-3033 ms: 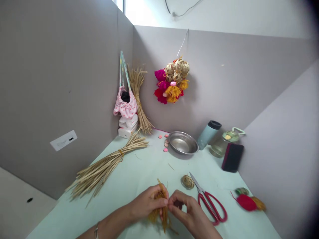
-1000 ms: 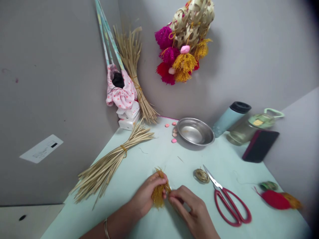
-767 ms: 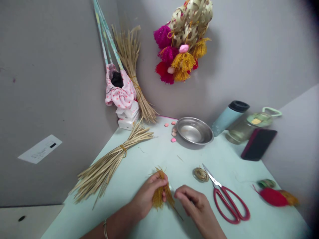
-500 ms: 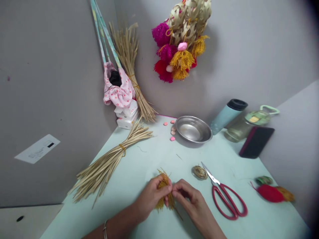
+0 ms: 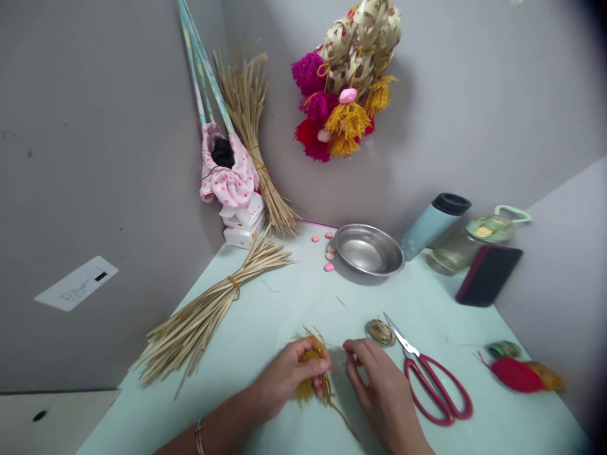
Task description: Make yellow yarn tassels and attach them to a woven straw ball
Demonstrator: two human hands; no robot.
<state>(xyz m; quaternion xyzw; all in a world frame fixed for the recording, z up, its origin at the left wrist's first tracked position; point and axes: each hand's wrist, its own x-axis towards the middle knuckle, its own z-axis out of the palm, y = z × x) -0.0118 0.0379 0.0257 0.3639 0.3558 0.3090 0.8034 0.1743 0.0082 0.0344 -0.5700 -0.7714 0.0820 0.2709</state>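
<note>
At the lower centre of the frame, my left hand [image 5: 289,376] pinches a bushy bunch of mustard-yellow yarn [image 5: 305,389] between thumb and fingers. My right hand [image 5: 385,387] is just beside it, towards the right, its fingers bent and the thumb near the forefinger; I cannot tell whether a fine thread lies between their tips. As far as I can judge, the gathering is done, since the yarn sits bundled in my grip. The fastening looks unfinished: one long brownish strand [image 5: 345,423] trails free toward the bottom edge. The ends are ragged and seem untrimmed, and the steel scissors with red looped handles [image 5: 439,390] lie untouched at lower right.
</note>
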